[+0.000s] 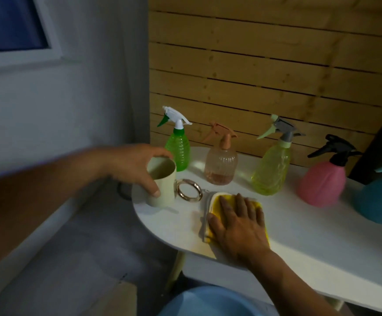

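A cream mug (162, 181) with a round golden ring handle (189, 191) is tilted just above the left end of the white table (299, 242). My left hand (135, 166) grips it around the rim and side. A folded yellow cloth (217, 207) with a pale edge lies flat on the table. My right hand (238, 222) presses on the cloth with straight, spread fingers.
Along the back of the table stand a green spray bottle (178, 147), a clear peach one (220, 165), a yellow one (272, 169) and a pink one (322, 181). A teal object (381, 199) sits at the far right. Wooden slats rise behind.
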Tool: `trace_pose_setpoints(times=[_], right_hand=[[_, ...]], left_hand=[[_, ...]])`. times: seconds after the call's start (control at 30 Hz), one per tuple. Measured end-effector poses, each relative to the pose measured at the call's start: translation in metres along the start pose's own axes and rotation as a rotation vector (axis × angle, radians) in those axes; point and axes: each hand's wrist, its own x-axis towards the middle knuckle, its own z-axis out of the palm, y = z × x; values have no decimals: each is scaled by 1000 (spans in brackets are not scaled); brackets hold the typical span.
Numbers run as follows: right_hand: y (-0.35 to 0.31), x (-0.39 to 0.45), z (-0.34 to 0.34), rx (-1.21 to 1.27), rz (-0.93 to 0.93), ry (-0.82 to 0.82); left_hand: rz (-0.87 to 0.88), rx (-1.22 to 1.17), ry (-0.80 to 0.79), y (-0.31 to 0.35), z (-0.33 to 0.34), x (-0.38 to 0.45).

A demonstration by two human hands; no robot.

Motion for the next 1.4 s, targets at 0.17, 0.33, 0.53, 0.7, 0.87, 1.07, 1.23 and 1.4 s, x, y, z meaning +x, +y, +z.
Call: trace_pose_setpoints(times=[0.17, 0.33, 0.53, 0.7, 0.87, 1.07, 1.23, 1.4], right_hand=[[-68, 30, 16, 12, -106, -17], [-141, 62, 20, 59, -271, -61], [-146, 59, 27, -37, -515, -76], [-78, 20, 24, -103, -572, -6], [9, -14, 12, -91, -378, -6], [70, -36, 15, -128, -179, 86], [69, -36, 18, -179, -164, 97], [69, -37, 18, -190, -157, 57]], left_hand=[[32, -3, 1, 19, -60, -10], [-10, 77, 30, 29, -89, -10], [-2, 67, 1, 29, -77, -7], [18, 0, -74, 14, -46, -1], [3, 40, -115, 4, -9, 4], [-9, 91, -135, 2, 23, 2], [-37, 93, -99, -5, 32, -4], [-57, 71, -107, -8, 33, -6]])
